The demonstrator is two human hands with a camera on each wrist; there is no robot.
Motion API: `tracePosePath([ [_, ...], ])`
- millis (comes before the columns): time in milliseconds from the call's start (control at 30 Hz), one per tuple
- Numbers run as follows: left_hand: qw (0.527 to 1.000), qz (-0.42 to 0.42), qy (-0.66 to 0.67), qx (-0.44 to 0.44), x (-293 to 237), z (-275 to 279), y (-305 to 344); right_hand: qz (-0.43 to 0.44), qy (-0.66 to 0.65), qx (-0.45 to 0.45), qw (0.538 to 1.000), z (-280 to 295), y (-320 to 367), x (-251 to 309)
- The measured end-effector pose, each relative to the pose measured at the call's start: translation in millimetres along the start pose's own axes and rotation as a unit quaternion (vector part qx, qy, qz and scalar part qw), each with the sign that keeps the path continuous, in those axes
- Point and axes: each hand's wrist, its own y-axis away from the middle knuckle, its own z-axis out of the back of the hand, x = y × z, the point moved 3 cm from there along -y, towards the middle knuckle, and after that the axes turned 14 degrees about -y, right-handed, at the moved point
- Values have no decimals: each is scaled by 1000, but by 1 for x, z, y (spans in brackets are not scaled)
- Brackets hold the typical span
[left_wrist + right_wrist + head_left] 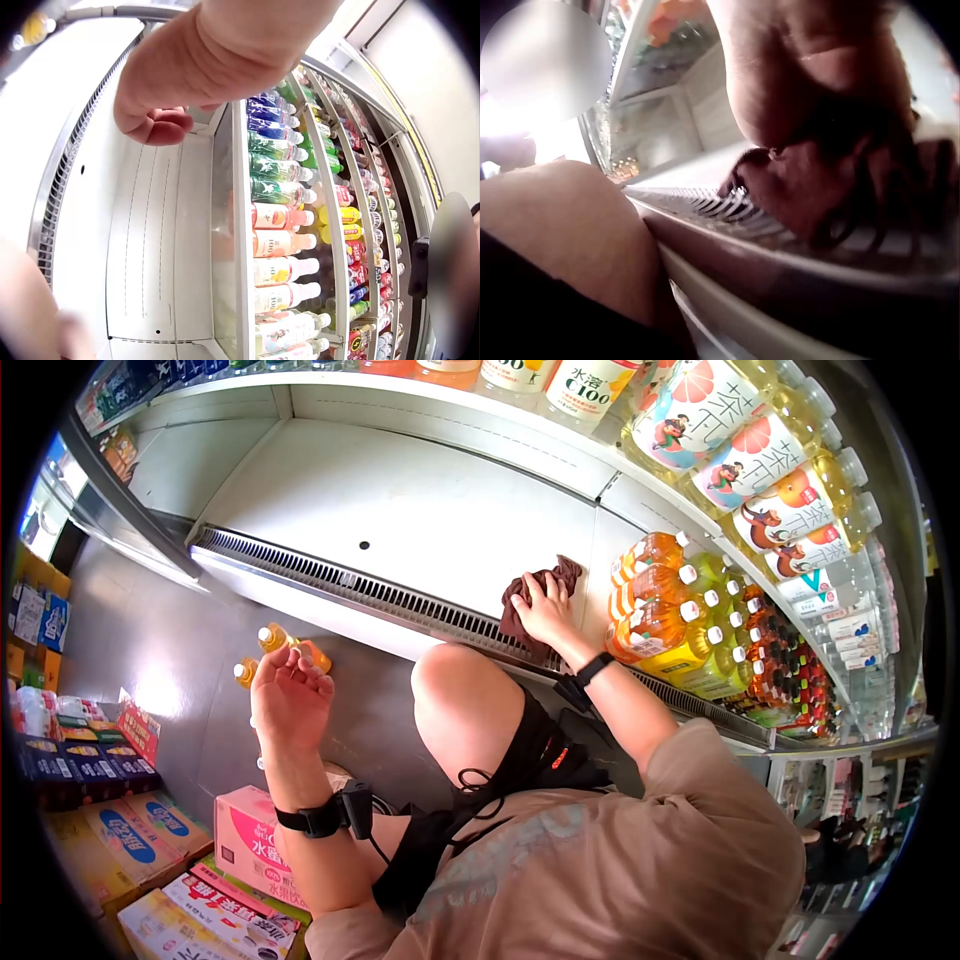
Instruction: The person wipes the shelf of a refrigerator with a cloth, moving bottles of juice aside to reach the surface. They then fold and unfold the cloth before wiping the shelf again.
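Note:
In the head view, a dark brown cloth lies bunched on the right part of the white bottom shelf, and one edge hangs over the slotted grille. My right hand presses on it from above with fingers spread. The right wrist view has that hand over the cloth, its fingertips hidden. Raised above the floor, my left hand holds nothing, its fingers loosely bent; the left wrist view shows this hand from close up.
Orange and yellow bottles stand right of the cloth. Drinks line an upper shelf. More bottles are on the floor beyond my left hand. Cartons sit at lower left, and my bent knee is near the shelf front.

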Motion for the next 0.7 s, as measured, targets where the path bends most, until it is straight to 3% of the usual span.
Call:
tracePosePath([
  [33,1000,0,2,8,-1,1,-1,-13,33,31,999,-2,-3,-2],
  [333,1000,-10,20,4,-9,11,4,-101,74,-151,981,12,-113,-34],
  [700,1000,-22,6,-14,-13,2,-5,-111,63,-121,984,43,-247,-58],
])
